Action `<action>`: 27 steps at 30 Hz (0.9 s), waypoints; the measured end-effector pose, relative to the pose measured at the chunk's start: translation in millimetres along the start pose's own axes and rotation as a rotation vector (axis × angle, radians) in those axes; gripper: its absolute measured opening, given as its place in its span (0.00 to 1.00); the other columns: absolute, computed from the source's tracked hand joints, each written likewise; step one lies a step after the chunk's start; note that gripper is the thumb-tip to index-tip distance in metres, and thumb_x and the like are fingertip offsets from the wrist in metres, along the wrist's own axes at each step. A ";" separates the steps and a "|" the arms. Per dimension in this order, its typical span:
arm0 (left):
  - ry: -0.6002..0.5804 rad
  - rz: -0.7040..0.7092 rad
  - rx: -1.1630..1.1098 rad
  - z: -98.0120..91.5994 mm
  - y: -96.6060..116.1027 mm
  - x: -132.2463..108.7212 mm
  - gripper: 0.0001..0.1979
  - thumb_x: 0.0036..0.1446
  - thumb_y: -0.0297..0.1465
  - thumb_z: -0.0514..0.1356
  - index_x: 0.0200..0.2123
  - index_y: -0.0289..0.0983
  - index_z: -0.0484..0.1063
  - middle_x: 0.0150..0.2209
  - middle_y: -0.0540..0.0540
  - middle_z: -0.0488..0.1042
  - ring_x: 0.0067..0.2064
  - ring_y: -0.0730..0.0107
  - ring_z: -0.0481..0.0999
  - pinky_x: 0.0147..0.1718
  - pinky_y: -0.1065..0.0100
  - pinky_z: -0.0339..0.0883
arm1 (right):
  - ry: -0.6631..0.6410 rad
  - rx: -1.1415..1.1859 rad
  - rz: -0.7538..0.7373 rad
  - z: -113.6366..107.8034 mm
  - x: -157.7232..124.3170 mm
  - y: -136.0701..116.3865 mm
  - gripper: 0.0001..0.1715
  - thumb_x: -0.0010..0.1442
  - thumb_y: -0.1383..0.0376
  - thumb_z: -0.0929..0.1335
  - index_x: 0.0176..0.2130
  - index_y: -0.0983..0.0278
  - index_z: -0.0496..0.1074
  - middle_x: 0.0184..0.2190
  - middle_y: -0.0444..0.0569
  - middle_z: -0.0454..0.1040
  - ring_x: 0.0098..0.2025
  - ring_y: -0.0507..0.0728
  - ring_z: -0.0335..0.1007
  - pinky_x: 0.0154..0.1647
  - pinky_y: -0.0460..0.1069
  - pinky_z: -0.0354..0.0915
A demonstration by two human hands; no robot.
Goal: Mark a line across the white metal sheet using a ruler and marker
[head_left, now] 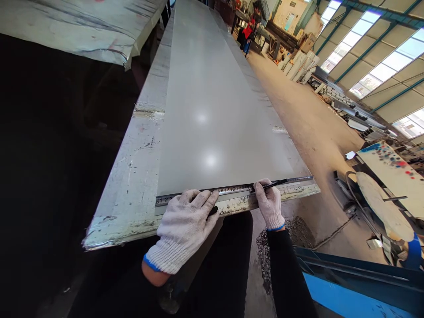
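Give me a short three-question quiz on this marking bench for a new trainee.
1. Which hand, the left hand or the right hand, holds the black marker?
2. True or false: the graduated steel rule lies along the near edge of the grey sheet.
3. What colour trims the cuffs of the white knit gloves?

Key: 1. right hand; 2. true; 3. blue.

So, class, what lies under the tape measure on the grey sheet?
The tape measure lies over the near end of the grey sheet and a scuffed white edge. The gloved left hand covers part of the tape, so what lies beneath there cannot be seen.
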State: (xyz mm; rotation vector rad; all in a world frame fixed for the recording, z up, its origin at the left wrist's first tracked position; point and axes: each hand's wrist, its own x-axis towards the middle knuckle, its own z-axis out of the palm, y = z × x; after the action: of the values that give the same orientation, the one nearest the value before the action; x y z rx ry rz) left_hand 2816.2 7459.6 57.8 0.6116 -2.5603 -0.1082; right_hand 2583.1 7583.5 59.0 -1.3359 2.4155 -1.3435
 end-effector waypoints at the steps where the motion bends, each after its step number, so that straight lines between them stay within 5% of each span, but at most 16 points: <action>1: 0.003 -0.001 -0.002 0.1 0.2 0.2 0.21 0.67 0.36 0.58 0.60 0.36 0.74 0.55 0.45 0.77 0.53 0.48 0.69 0.46 0.45 0.68 | 0.001 -0.003 -0.003 -0.1 0.0 -0.7 0.18 0.70 0.52 0.65 0.35 0.62 0.71 0.27 0.41 0.70 0.31 0.53 0.66 0.35 0.48 0.61; 19: -0.024 -0.014 -0.023 2.2 -1.2 -3.4 0.22 0.67 0.37 0.58 0.61 0.37 0.72 0.57 0.45 0.76 0.54 0.48 0.69 0.48 0.46 0.65 | -0.035 0.001 0.000 -1.7 -1.1 0.3 0.17 0.70 0.53 0.65 0.35 0.62 0.70 0.26 0.40 0.67 0.30 0.52 0.63 0.34 0.48 0.59; 27: -0.098 -0.080 -0.083 -4.7 -0.5 -7.3 0.21 0.68 0.36 0.56 0.61 0.38 0.71 0.57 0.46 0.75 0.55 0.49 0.68 0.51 0.44 0.64 | 0.053 0.208 0.169 4.2 -5.2 12.3 0.22 0.66 0.46 0.68 0.36 0.62 0.71 0.25 0.41 0.68 0.28 0.52 0.61 0.31 0.48 0.58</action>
State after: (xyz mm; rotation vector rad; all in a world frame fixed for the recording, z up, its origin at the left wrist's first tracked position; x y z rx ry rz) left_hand 2824.3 7462.5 58.5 0.6931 -2.6099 -0.2762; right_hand 2580.1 7587.4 45.9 -1.0343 2.2841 -1.5496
